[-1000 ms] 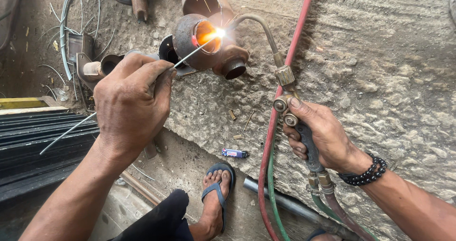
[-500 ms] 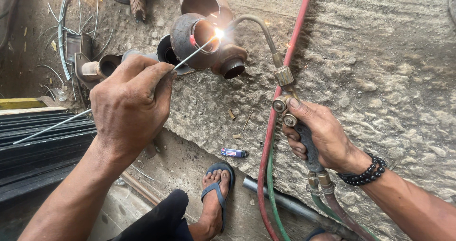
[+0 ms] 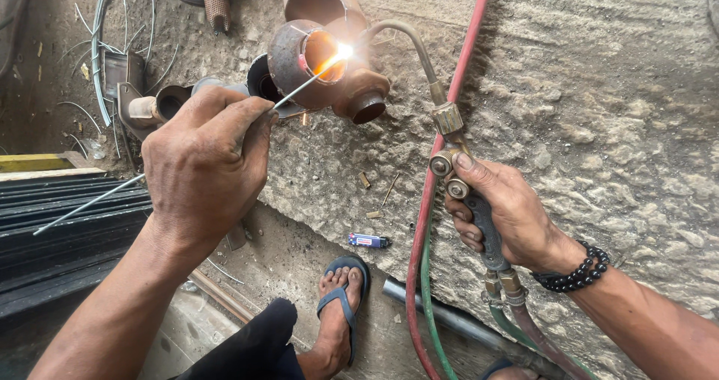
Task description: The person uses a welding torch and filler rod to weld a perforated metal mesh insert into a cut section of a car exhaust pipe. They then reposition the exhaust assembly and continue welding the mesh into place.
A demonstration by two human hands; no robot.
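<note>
My left hand (image 3: 202,166) grips a thin metal filler rod (image 3: 299,89) whose tip reaches a bright glowing spot (image 3: 343,52) on a rusty round metal part (image 3: 299,62) lying on a rough concrete slab (image 3: 599,110). My right hand (image 3: 505,211) holds a gas torch (image 3: 449,137) by its handle; the torch's curved neck (image 3: 408,39) bends over to the same glowing spot. A red hose (image 3: 431,200) and a green hose (image 3: 431,305) run down from the torch. A dark bead bracelet (image 3: 580,271) sits on my right wrist.
A small lighter (image 3: 368,240) lies at the slab's lower edge. My foot in a blue sandal (image 3: 341,305) rests below. A steel pipe (image 3: 449,320) lies near it. Dark corrugated sheets (image 3: 52,230) are at the left. Wire offcuts (image 3: 97,43) and short tube pieces (image 3: 161,104) lie at the upper left.
The filler rod's tip and the torch flame stay on the same glowing spot. Both hands have barely shifted.
</note>
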